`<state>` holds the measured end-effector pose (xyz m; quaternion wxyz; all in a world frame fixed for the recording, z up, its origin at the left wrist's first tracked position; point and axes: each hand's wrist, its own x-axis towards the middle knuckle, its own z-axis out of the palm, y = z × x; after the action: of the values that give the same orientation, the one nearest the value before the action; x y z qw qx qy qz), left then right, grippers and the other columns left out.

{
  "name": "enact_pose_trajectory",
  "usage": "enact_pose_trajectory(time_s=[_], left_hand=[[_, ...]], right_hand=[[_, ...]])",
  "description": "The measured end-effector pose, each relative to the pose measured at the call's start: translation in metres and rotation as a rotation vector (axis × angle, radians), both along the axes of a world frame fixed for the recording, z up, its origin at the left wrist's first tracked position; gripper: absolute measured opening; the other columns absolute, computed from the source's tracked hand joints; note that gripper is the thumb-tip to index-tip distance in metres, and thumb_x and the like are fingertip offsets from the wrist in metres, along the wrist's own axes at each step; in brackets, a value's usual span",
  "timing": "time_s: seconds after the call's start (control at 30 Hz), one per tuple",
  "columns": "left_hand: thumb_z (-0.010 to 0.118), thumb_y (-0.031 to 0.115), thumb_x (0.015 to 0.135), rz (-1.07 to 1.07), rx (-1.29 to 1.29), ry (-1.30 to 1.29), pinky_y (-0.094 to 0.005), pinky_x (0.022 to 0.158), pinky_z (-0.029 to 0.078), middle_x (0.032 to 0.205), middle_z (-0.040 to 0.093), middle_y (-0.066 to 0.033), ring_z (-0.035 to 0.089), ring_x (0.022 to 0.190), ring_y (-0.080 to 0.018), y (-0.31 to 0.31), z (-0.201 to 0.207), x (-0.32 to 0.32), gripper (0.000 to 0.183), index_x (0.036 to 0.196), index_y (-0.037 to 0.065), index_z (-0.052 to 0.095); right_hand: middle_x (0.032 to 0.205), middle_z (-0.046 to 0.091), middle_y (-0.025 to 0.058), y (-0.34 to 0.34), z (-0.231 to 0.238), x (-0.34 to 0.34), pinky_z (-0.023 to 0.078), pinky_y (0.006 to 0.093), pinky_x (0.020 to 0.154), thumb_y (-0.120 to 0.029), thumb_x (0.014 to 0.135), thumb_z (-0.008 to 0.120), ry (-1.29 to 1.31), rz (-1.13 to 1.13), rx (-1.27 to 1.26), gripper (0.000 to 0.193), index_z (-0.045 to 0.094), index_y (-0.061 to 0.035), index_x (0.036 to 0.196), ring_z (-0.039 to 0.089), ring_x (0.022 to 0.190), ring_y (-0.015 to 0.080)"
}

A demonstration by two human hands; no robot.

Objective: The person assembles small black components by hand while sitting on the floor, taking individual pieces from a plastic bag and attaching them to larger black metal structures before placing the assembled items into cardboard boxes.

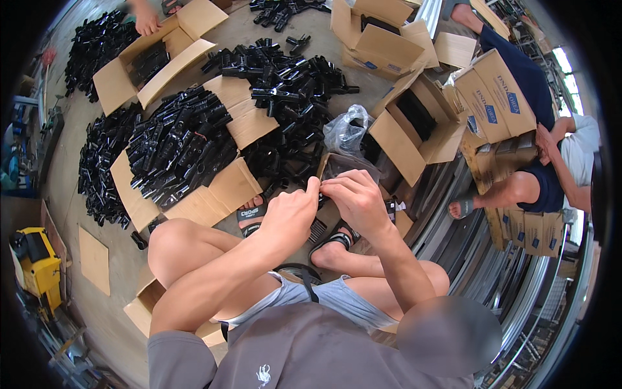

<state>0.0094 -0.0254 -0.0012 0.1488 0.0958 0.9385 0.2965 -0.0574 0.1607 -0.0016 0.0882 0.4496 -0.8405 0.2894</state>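
Note:
My left hand (291, 211) and my right hand (358, 199) meet in front of my knees, with fingers closed and fingertips nearly touching. A small dark piece seems to lie between them, mostly hidden by the fingers, and I cannot make out its kind. Just beyond my hands lies a clear plastic bag (348, 131). To the left, an open cardboard box (223, 191) is heaped with glossy black tubular parts (181, 136). A loose pile of similar black parts (295, 94) spreads over the floor behind it.
Another open box (398, 146) stands at the right, holding something black. Closed cartons (495, 97) are stacked beyond it, near a seated person (560, 155). At the far left, another person's hand (148, 24) is over an open box (116, 87). Long metal profiles (453, 227) lie at the right.

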Motion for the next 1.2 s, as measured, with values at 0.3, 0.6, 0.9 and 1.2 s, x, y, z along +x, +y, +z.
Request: enact_pose_trajectory(time_s=[0.3,0.6,0.9,1.2], left_hand=[[0.07,-0.004,0.079,-0.007,0.049,0.016,-0.0522,0.065,0.057,0.085,0.071,-0.0239,0.072,0.08,-0.0438,-0.006,0.009,0.006,0.049,0.118,0.0,0.041],[0.074,-0.001,0.081,0.001,0.079,0.002,-0.0533,0.066,0.056,0.086,0.071,-0.023,0.071,0.082,-0.0449,-0.006,0.016,0.003,0.053,0.122,0.004,0.04],[0.069,-0.009,0.072,-0.008,0.075,0.007,-0.0517,0.066,0.058,0.086,0.07,-0.0245,0.072,0.082,-0.0462,-0.007,0.02,0.002,0.052,0.116,0.0,0.042],[0.075,0.002,0.085,0.055,0.207,0.008,-0.0548,0.075,0.054,0.09,0.071,-0.0227,0.07,0.088,-0.0456,-0.01,0.027,0.0,0.058,0.133,0.009,0.043]], right_hand=[[0.095,0.075,0.0012,0.001,0.01,0.005,0.05,0.0346,0.085,-0.005,0.077,0.073,-0.021,0.041,0.098,0.016,0.075,-0.0083,0.092,0.067,0.094,0.0206],[0.095,0.073,0.0031,0.005,0.024,0.0,0.05,0.0358,0.088,-0.005,0.077,0.076,-0.035,0.042,0.063,0.014,0.075,-0.0064,0.091,0.066,0.097,0.0218],[0.095,0.072,0.0039,0.004,0.01,0.0,0.049,0.0361,0.089,-0.005,0.076,0.079,-0.131,-0.001,0.028,0.014,0.074,-0.0062,0.089,0.066,0.097,0.0235],[0.095,0.073,0.0089,0.025,0.006,-0.006,0.053,0.0374,0.084,-0.002,0.082,0.078,-0.044,-0.371,-0.198,0.014,0.074,-0.0053,0.095,0.069,0.094,0.0274]])
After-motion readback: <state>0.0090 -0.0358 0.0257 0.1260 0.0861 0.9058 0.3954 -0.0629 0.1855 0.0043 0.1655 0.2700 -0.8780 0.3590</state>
